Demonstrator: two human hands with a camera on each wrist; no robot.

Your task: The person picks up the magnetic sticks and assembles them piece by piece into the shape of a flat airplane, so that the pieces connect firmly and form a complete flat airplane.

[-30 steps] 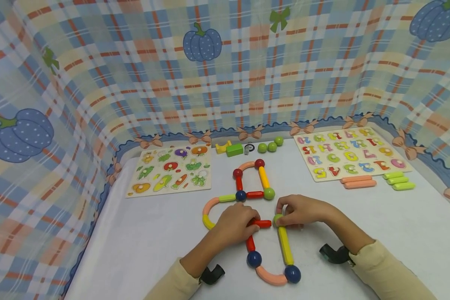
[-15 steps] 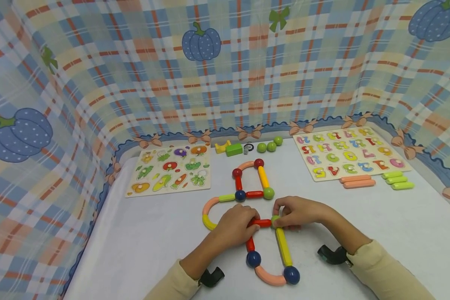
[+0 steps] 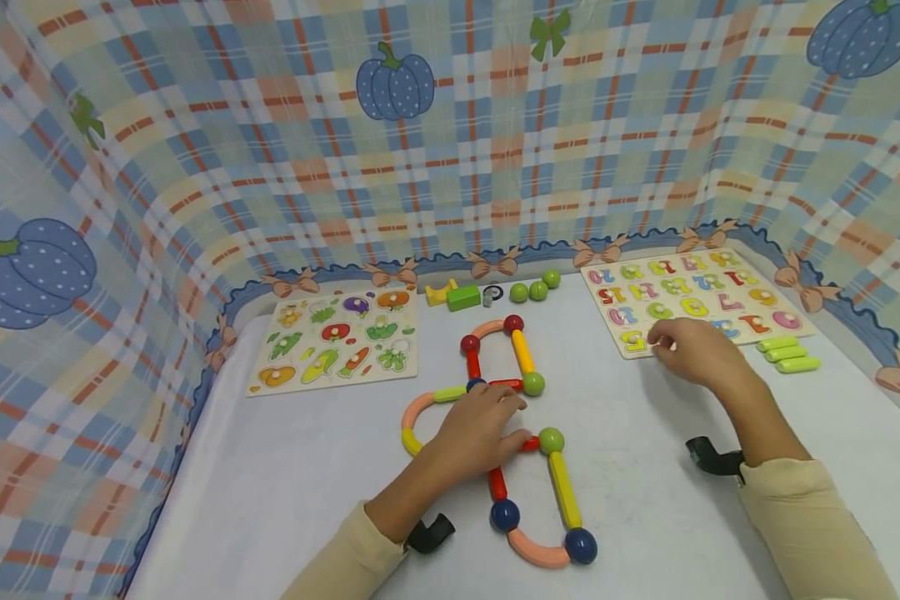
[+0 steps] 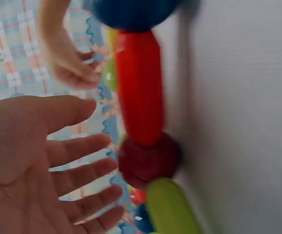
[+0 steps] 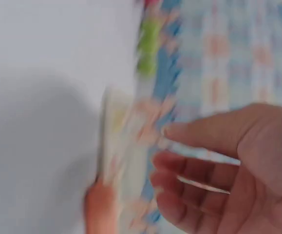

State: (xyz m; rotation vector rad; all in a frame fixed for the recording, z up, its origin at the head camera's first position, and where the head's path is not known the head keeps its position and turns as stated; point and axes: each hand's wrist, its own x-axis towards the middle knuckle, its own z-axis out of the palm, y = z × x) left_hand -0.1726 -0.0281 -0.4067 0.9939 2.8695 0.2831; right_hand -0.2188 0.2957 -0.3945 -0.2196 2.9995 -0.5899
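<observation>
My left hand (image 3: 480,429) hovers over the middle of a magnetic ball-and-stick figure, covering part of it. Its fingers are spread beside a red stick (image 4: 141,87) in the left wrist view, holding nothing. That stick runs between a blue ball (image 4: 136,9) and a dark red ball (image 4: 149,158). A green ball (image 3: 551,440) joins the short red stick and a yellow stick (image 3: 565,492); a curved pink stick (image 3: 538,550) lies between blue balls below. My right hand (image 3: 693,354), loosely curled around nothing, is above the number board's near edge. A salmon stick (image 5: 101,209) lies below it.
A vegetable puzzle board (image 3: 408,367) lies at the back left, the number puzzle board (image 3: 607,333) at the back right. Light green sticks (image 3: 791,354) lie beside it. Several small pieces, including green balls (image 3: 537,290) and a green block (image 3: 463,297), line the back edge before the plaid curtain.
The green ball met the red stick's end, and my right hand let go of it and moved right and away to the number board. My left hand has loosened from the red stick.
</observation>
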